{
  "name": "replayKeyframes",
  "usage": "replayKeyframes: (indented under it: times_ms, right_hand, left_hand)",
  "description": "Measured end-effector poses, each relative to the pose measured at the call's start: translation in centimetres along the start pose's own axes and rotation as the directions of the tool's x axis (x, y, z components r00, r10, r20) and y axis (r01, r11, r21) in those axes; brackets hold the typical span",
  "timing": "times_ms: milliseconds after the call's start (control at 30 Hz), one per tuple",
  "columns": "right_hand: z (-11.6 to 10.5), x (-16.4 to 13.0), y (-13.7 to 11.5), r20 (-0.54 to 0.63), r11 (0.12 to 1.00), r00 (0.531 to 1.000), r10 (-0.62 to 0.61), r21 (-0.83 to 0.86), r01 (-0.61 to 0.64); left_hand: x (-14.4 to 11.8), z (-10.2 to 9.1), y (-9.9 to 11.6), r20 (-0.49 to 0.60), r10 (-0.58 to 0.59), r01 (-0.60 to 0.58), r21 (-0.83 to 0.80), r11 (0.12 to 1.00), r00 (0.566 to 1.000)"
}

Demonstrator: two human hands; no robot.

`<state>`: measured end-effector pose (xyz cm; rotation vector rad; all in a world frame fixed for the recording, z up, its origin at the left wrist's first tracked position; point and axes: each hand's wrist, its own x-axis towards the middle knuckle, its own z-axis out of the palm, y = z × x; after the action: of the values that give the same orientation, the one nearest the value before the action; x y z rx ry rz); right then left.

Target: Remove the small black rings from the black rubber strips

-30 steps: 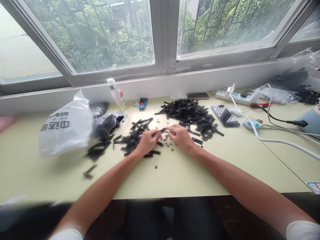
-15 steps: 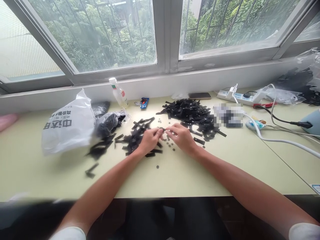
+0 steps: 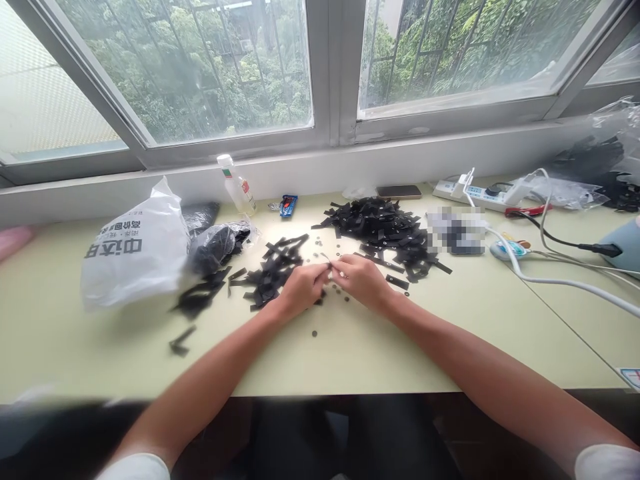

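Observation:
My left hand (image 3: 299,291) and my right hand (image 3: 361,279) meet fingertip to fingertip over the pale green table (image 3: 350,347), pinching a small black strip (image 3: 330,265) between them. A big heap of black strips (image 3: 383,230) lies just beyond my right hand. A smaller scatter of black strips (image 3: 273,270) lies beside my left hand. Several tiny dark round pieces (image 3: 341,291) dot the table under and near the hands, one round piece (image 3: 314,333) lying closer to me.
A white plastic bag (image 3: 133,250) and a dark bag of strips (image 3: 215,245) sit at the left. A small bottle (image 3: 239,187) stands by the window wall. A power strip (image 3: 477,193), white cable (image 3: 560,283) and a phone (image 3: 397,191) lie at the right.
Both hands have drawn slightly nearer to me and closer together, still working the small strip. The view has shifted a little.

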<state>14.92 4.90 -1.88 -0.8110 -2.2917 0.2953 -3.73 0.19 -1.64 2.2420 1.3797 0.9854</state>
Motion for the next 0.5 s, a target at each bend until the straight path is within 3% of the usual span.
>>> replayKeyframes:
  times_ms: [300, 500]
  right_hand:
    - [-0.9, 0.2, -0.4, -0.048, 0.966, 0.984, 0.173, 0.201, -0.160]
    - [-1.1, 0.2, 0.9, -0.001, 0.975, 0.988, 0.156, 0.162, -0.153]
  left_hand:
    - [0.2, -0.3, 0.6, -0.046, -0.025, 0.019, -0.130, 0.991, 0.999]
    - [0.6, -1.3, 0.4, -0.081, -0.130, 0.117, -0.149, 0.982, 0.988]
